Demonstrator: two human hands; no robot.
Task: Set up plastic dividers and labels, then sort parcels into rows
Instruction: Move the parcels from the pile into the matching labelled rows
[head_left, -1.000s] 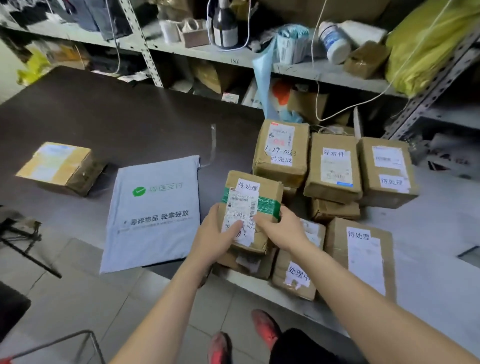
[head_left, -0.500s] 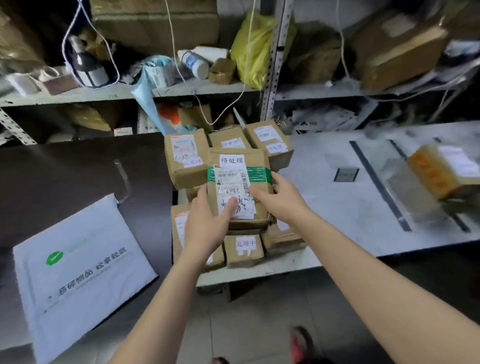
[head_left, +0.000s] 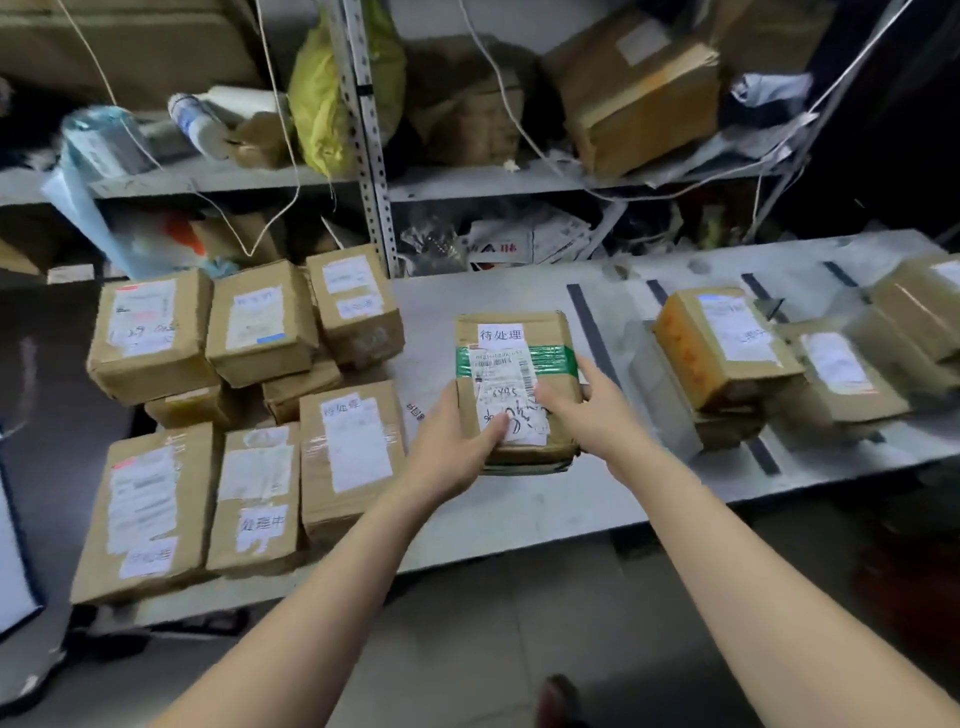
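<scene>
A rectangular brown cardboard parcel (head_left: 511, 364) lies flat, its long axis running away from the person and its print upright to them. A glossy green tape band crosses it, with a white barcode label below and a small white tag at the far end. The left hand (head_left: 454, 454) and right hand (head_left: 597, 415) hold its near end, each grip curled round an edge. It is over the pale counter (head_left: 519, 514), between stacked boxes (head_left: 260, 327) and dark strips (head_left: 592, 332).

1 head-worn wide view, facing forward and down, close above the table (head_left: 519, 514)
</scene>
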